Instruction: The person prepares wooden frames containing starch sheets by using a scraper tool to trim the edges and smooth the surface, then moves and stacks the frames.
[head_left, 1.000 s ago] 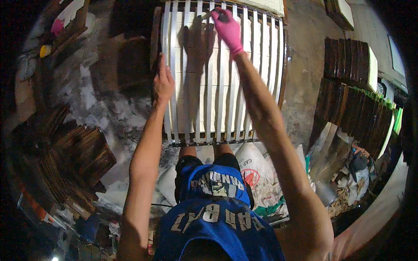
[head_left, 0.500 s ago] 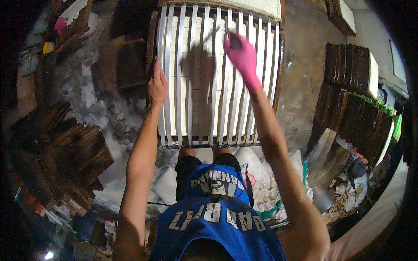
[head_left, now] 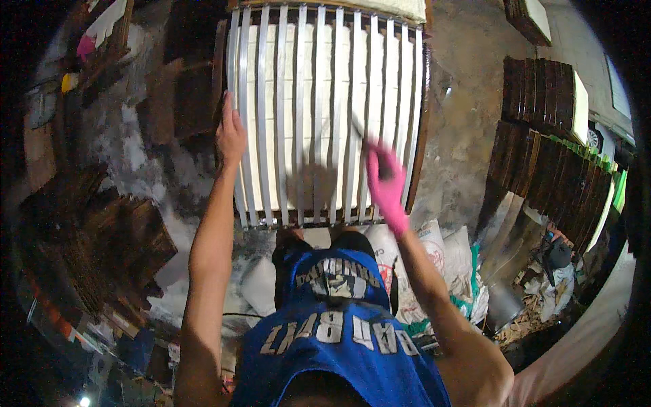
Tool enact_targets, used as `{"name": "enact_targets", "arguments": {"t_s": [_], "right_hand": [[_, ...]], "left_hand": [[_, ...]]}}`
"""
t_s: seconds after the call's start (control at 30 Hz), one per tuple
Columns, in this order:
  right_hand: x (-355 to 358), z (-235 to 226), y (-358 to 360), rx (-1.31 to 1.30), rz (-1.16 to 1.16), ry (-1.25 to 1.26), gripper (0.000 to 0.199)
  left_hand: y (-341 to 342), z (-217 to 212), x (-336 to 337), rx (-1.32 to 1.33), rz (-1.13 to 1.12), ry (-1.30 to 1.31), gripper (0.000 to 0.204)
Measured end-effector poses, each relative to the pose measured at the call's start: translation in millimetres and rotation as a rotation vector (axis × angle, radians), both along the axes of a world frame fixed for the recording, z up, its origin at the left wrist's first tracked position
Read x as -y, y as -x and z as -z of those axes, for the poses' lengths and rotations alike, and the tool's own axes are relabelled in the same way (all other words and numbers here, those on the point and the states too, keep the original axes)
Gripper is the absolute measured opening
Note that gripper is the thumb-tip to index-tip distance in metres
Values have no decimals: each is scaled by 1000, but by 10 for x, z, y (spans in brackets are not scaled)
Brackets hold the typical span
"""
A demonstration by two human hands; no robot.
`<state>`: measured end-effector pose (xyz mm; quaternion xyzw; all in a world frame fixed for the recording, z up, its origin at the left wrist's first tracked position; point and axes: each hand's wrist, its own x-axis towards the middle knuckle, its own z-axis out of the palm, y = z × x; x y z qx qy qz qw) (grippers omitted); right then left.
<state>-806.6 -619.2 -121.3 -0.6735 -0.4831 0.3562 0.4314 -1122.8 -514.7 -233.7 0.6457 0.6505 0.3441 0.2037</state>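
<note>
A metal frame of long parallel bars [head_left: 300, 102] lies over a white slab [head_left: 325, 88] scored into blocks; the slab looks soft. My left hand [head_left: 231, 139], bare, grips the frame's left edge, its fingers lying along the rim. In its pink glove, my right hand [head_left: 386, 182] is closed round a knife [head_left: 357, 125], whose thin dark blade points away from me between two bars right of the middle. Motion blurs the blade's tip, and I cannot tell how deep it sits. The glove hides most of the handle.
Stacks of dark wooden boards [head_left: 539, 98] stand on the right, and more boards [head_left: 129, 237] lie at the left. Another white slab [head_left: 393, 7] adjoins the frame's far end. White sacks [head_left: 434, 254] lie near my legs, beside a metal pot [head_left: 505, 308].
My right hand has drawn the knife toward me, from the frame's far end to about its middle. My left hand keeps its place on the left edge. The whole view has shifted slightly.
</note>
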Motion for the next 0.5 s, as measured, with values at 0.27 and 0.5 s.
{"name": "enact_targets", "arguments": {"t_s": [0.27, 0.5], "right_hand": [[-1826, 755, 254, 189, 11, -117, 36], [1474, -353, 16, -115, -151, 632, 29]], "left_hand": [[-14, -5, 13, -71, -15, 95, 43], [-36, -10, -13, -98, 28, -81, 44]]}}
